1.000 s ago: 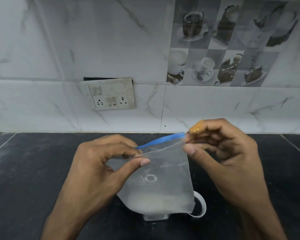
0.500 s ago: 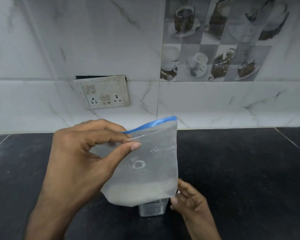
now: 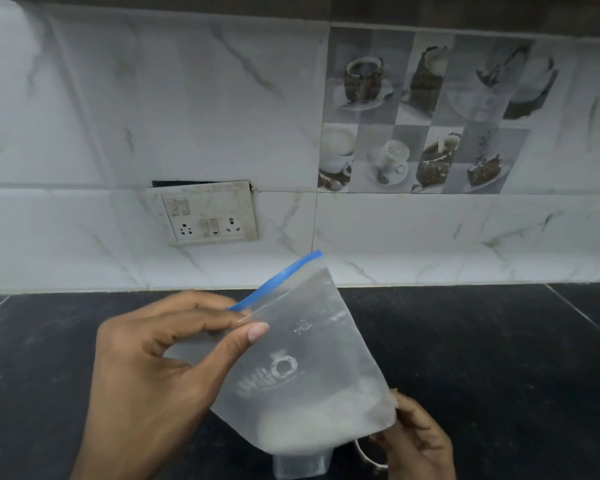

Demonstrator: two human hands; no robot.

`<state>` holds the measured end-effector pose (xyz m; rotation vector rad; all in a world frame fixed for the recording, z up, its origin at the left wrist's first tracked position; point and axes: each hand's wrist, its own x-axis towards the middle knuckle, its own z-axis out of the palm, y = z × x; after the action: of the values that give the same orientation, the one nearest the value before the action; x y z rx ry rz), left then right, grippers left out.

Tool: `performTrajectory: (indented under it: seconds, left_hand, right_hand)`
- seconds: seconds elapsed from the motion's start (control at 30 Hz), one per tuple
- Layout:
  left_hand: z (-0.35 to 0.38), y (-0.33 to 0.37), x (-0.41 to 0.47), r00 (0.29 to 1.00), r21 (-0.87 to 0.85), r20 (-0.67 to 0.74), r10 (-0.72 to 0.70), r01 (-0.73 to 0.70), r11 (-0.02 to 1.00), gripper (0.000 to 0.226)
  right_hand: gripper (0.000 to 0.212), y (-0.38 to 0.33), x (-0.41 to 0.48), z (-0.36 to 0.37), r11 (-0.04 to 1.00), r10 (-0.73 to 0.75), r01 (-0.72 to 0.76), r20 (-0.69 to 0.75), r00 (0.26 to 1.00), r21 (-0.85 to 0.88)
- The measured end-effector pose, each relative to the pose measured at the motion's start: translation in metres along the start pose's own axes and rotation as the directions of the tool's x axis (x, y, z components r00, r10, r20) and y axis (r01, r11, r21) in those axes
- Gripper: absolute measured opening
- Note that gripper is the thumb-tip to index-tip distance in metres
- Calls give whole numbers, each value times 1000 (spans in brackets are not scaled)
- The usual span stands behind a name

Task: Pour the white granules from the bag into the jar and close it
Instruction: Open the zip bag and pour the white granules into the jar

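Pinching the bag point(image 3: 302, 358) under its blue strip point(image 3: 278, 275), the left hand point(image 3: 160, 368) holds it tilted over the jar point(image 3: 300, 464), white granules point(image 3: 309, 427) pooled below those fingers; the right hand point(image 3: 416, 441) curls at its lower corner, grip unclear.

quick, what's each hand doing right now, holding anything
Left hand: pinching the zip bag of white granules near its blue top.
Right hand: fingers curled by the bag's lower corner; whether it grips cannot be told.

White marble-look wall tiles point(image 3: 153, 98), a grimy switchboard point(image 3: 210, 214), seemingly dessert-printed tiles point(image 3: 426, 116), black countertop point(image 3: 499, 358).
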<state>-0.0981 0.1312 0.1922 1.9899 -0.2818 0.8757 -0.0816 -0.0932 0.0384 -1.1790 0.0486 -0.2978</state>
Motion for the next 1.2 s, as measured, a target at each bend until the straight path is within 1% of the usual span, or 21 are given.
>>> performTrajectory:
  seconds: [0.07, 0.1, 0.13, 0.2, 0.23, 0.27, 0.33, 0.43, 0.47, 0.53, 0.57, 0.63, 0.7, 0.73, 0.8, 0.83, 0.87, 0.9, 0.93, 1.1, 1.2]
  left_hand:
    - [0, -1, -1, 1000, -14, -23, -15, 14, 1000, 11]
    - [0, -2, 0, 999, -20, -38, -28, 27, 999, 11]
    - [1, -4, 0, 998, -30, -49, -45, 44, 999, 12]
    - [4, -8, 1, 996, -59, -58, -66, 63, 996, 14]
    - [6, -11, 0, 995, -81, -60, -78, 73, 994, 14]
    - [9, -14, 0, 993, -109, -66, -98, 91, 990, 12]
    - [17, -20, 0, 987, -156, -71, -142, 130, 979, 6]
    - [30, -27, 0, 981, -190, -47, -188, 176, 966, 5]
    - [35, -29, 0, 979, -199, -40, -200, 188, 962, 5]
    - [43, -35, -1, 975, -217, -29, -219, 207, 954, 3]
    - [46, -38, -1, 974, -223, -16, -226, 217, 950, 2]
    - [53, -42, -3, 973, -231, 17, -230, 228, 946, 3]
    - [58, -44, -6, 973, -240, 27, -231, 231, 943, 4]
    - [60, -45, -7, 971, -247, 28, -236, 235, 940, 4]
    - [64, -47, -8, 970, -254, 38, -241, 243, 936, 3]
    - [66, -48, -9, 970, -255, 44, -241, 244, 936, 5]
    - [67, -48, -11, 970, -257, 47, -240, 244, 935, 8]
    - [68, -49, -12, 969, -260, 50, -240, 245, 934, 9]
    - [69, -49, -13, 969, -262, 53, -241, 246, 933, 9]
    - [74, -53, -19, 963, -268, 64, -262, 269, 925, 12]
    - [77, -54, -22, 960, -265, 87, -265, 279, 923, 11]
  right_hand:
    - [39, -10, 7, -1, 993, -106, 109, 75, 992, -40]
    - [30, -15, 11, -2, 987, -147, 153, 102, 984, -53]
    - [33, -18, 15, -4, 984, -163, 170, 99, 982, -62]
    - [53, -30, 24, -3, 987, -153, 155, 51, 987, -50]
    - [57, -36, 29, -1, 985, -161, 164, 52, 986, -58]
    - [56, -41, 33, -1, 980, -176, 181, 65, 982, -77]
    - [55, -50, 40, -2, 970, -210, 213, 43, 977, -116]
    - [58, -61, 49, -7, 956, -223, 226, 39, 974, -186]
    - [52, -64, 51, -8, 951, -214, 219, 48, 976, -217]
    - [29, -68, 54, -11, 955, -192, 198, 49, 980, -222]
    - [24, -70, 56, -13, 955, -197, 199, 28, 980, -221]
    - [29, -73, 59, -18, 940, -216, 214, 23, 976, -267]
    - [15, -76, 61, -21, 938, -195, 195, 29, 980, -287]
    - [13, -77, 61, -21, 938, -191, 189, 21, 981, -292]
    - [19, -79, 63, -24, 928, -214, 207, 11, 977, -311]
    - [30, -78, 64, -27, 914, -237, 231, 21, 971, -334]
    - [36, -81, 63, -26, 908, -238, 230, 19, 971, -351]
    - [28, -83, 62, -24, 903, -246, 235, 18, 969, -360]
    - [14, -87, 61, -21, 902, -240, 227, 11, 971, -367]
    - [34, -89, 65, -31, 878, -245, 225, 9, 970, -423]
    - [37, -88, 67, -33, 884, -247, 210, -36, 968, -418]
